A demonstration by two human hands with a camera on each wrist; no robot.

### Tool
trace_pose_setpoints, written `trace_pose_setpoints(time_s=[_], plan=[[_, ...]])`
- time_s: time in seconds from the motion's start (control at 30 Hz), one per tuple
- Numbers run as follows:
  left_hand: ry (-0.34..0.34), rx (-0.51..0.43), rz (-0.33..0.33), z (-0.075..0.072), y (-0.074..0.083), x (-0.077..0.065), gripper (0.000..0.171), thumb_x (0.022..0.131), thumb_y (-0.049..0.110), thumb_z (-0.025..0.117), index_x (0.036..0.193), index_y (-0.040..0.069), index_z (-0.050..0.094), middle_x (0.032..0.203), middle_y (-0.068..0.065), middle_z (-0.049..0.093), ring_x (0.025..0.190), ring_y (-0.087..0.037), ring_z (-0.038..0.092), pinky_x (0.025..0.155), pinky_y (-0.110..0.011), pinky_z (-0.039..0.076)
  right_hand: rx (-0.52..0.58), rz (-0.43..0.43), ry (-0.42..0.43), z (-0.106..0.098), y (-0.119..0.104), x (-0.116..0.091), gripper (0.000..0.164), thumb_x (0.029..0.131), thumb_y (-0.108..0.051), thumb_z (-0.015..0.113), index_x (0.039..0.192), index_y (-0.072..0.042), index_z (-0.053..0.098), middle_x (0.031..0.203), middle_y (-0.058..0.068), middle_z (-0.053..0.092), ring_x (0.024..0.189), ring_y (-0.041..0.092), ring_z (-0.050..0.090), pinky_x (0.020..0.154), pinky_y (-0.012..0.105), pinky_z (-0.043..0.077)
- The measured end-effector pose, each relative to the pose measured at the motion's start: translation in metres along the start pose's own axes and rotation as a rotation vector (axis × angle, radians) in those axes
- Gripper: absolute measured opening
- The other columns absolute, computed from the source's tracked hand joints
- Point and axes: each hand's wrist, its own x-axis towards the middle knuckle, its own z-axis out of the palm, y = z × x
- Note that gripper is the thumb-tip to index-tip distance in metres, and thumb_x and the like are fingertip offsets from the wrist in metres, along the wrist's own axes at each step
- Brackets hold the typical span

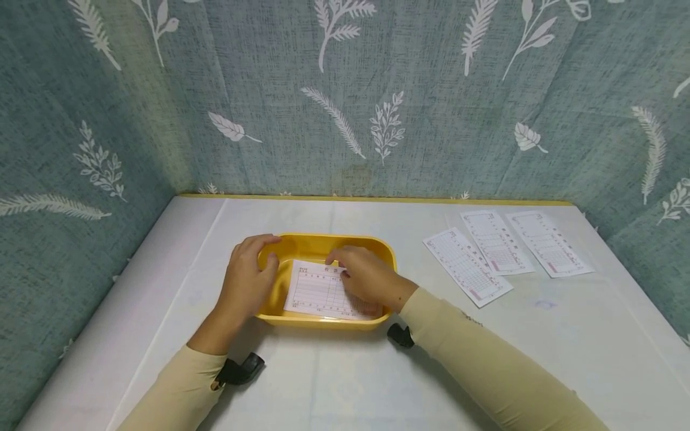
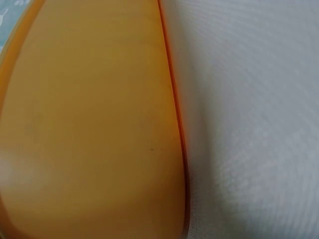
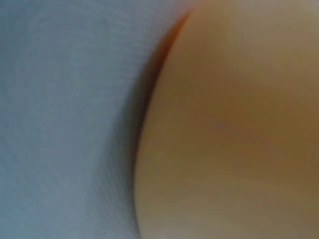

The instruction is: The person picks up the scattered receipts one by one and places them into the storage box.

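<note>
A yellow plastic tray (image 1: pixel 330 324) with rounded corners stands on the table. My left hand (image 1: pixel 247 275) holds its left end, the fingers along the rim and the thumb over the inside. A white printed receipt slip (image 1: pixel 315 291) lies in the tray, slightly askew. My right hand (image 1: pixel 369 275) reaches in over the right rim, with bent fingers and thumb at the slip's upper edge, and covers its right part. In the left wrist view the tray's outer wall (image 2: pixel 94 119) fills the left half; the right wrist view shows that wall (image 3: pixel 234 139) blurred, the hand out of sight.
To the right of the tray, three similar printed slips lie side by side at a slant: a near one (image 1: pixel 468 266), a middle one (image 1: pixel 496 242) and a far right one (image 1: pixel 548 244). A green leaf-patterned cloth (image 1: pixel 280 108) closes off the back and sides of the white table (image 1: pixel 345 383).
</note>
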Motion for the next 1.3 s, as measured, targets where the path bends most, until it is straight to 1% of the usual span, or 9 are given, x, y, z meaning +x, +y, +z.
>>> trace_pose_setpoints(time_s=[0.1,0.23,0.4,0.57,0.7,0.8,1.07,1.2,1.3], plan=[[0.003,0.000,0.000,0.0001,-0.0006,0.0002,0.031,0.097,0.013,0.054,0.126,0.007,0.064,0.138,-0.014,0.057,0.128,-0.037,0.047,0.110,-0.056,0.037,-0.024,-0.013,0.004,0.0007,-0.0001,0.0005,0.034,0.094,-0.004,0.061,0.127,-0.015,0.064,0.121,0.002,0.068,0.102,0.015,0.060,0.099,0.031,0.053],[0.002,-0.001,0.001,0.0005,-0.0011,0.0003,0.032,0.097,0.013,0.053,0.126,0.007,0.064,0.138,-0.014,0.057,0.128,-0.037,0.047,0.111,-0.056,0.037,-0.063,0.007,-0.010,0.0025,-0.0013,0.0012,0.035,0.095,-0.007,0.062,0.128,-0.016,0.064,0.122,0.001,0.068,0.100,0.015,0.061,0.100,0.032,0.053],[-0.003,0.007,-0.008,-0.0001,-0.0002,-0.0001,0.032,0.098,0.013,0.053,0.127,0.007,0.064,0.139,-0.014,0.056,0.129,-0.036,0.047,0.112,-0.056,0.037,-0.115,0.040,-0.051,0.0040,-0.0041,0.0020,0.037,0.095,-0.013,0.063,0.132,-0.019,0.063,0.129,0.000,0.066,0.098,0.015,0.059,0.103,0.033,0.051],[-0.011,0.007,-0.017,0.0000,0.0014,0.0004,0.032,0.098,0.014,0.053,0.128,0.007,0.063,0.140,-0.013,0.055,0.130,-0.036,0.046,0.112,-0.056,0.037,-0.130,0.040,-0.059,0.0041,-0.0041,0.0018,0.037,0.095,-0.016,0.065,0.132,-0.020,0.063,0.131,0.001,0.064,0.103,0.016,0.058,0.108,0.034,0.048],[-0.017,0.008,-0.024,0.0009,0.0012,-0.0004,0.032,0.098,0.014,0.053,0.128,0.007,0.063,0.140,-0.014,0.055,0.130,-0.036,0.046,0.113,-0.055,0.037,-0.127,0.035,-0.067,0.0050,-0.0036,0.0012,0.036,0.095,-0.017,0.065,0.131,-0.020,0.063,0.132,0.002,0.064,0.107,0.017,0.059,0.109,0.035,0.047],[-0.013,0.009,-0.025,0.0010,0.0013,-0.0004,0.032,0.098,0.014,0.053,0.128,0.007,0.063,0.140,-0.013,0.055,0.130,-0.035,0.046,0.113,-0.055,0.037,-0.146,0.022,-0.062,0.0051,-0.0025,0.0015,0.036,0.095,-0.018,0.066,0.131,-0.020,0.064,0.132,0.002,0.063,0.110,0.018,0.059,0.110,0.036,0.046],[-0.014,0.015,-0.039,0.0007,-0.0006,-0.0012,0.032,0.098,0.015,0.053,0.128,0.008,0.063,0.141,-0.013,0.055,0.130,-0.035,0.046,0.113,-0.055,0.037,-0.179,-0.004,-0.053,0.0060,-0.0027,0.0022,0.032,0.096,-0.024,0.066,0.128,-0.021,0.067,0.124,0.002,0.065,0.104,0.019,0.056,0.107,0.036,0.047],[-0.015,0.008,-0.040,0.0005,-0.0013,-0.0018,0.032,0.098,0.015,0.053,0.128,0.008,0.063,0.141,-0.012,0.055,0.131,-0.035,0.046,0.113,-0.055,0.037,-0.201,-0.017,-0.041,0.0067,-0.0034,0.0009,0.030,0.097,-0.025,0.064,0.127,-0.021,0.067,0.124,0.002,0.064,0.110,0.020,0.057,0.104,0.039,0.044],[-0.014,0.000,-0.034,0.0006,-0.0009,-0.0015,0.032,0.098,0.015,0.053,0.128,0.008,0.064,0.141,-0.012,0.055,0.130,-0.034,0.046,0.113,-0.054,0.037,-0.232,-0.032,0.002,0.0065,-0.0037,-0.0004,0.029,0.097,-0.026,0.064,0.125,-0.021,0.068,0.122,0.001,0.065,0.112,0.021,0.058,0.097,0.041,0.042]])
